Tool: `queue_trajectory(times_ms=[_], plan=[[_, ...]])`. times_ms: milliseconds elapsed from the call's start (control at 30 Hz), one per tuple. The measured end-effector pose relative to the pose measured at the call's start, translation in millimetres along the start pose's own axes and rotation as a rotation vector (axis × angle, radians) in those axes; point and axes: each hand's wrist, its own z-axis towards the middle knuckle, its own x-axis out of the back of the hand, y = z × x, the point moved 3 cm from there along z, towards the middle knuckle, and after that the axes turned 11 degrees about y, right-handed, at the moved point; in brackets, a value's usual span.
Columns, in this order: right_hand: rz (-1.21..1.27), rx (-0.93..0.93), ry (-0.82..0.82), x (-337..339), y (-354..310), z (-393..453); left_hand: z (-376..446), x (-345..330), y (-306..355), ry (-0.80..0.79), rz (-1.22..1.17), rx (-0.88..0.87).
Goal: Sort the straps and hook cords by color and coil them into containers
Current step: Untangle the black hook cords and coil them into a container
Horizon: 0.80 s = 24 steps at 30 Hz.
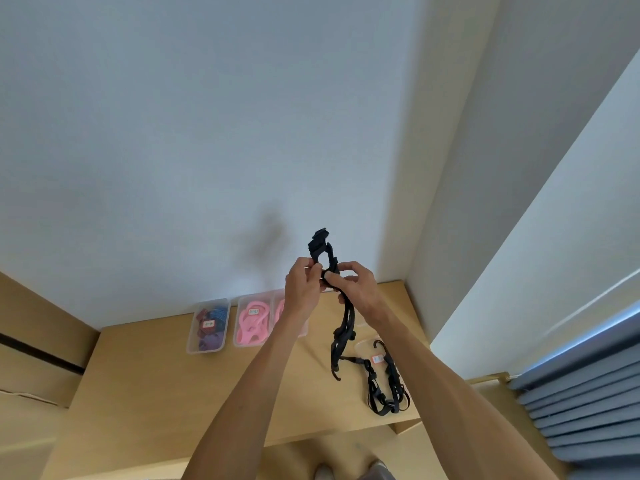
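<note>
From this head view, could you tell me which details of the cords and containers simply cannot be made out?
- Second pink container: mostly hidden behind the left hand and forearm.
- Labels on the containers: too small and blurred to read.
- Black cord: the part where both hands grip it is covered by the right hand and its fingers.
- Clear container under the second black cord: outline too faint to trace.

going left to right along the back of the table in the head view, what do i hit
container of dark red, blue and purple straps → container of pink straps → left hand → right hand → black cords on the table
</note>
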Motion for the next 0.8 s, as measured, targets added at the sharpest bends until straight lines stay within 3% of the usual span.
queue_trajectory(times_ms=[233,433,600,800], plan=[[0.02,0.0,0.08,-6,11,1,-4,-1,4,0.101,0.0,-0.042],[0.081,0.059,0.173,-3,11,2,0,2,14,0.015,-0.005,-0.119],[0.016,0.158,0.159,-9,13,2,2,1,14,-0.054,-0.024,-0.067],[0.049,0.126,0.117,-12,5,5,1,4,13,0.039,0.094,-0.19]])
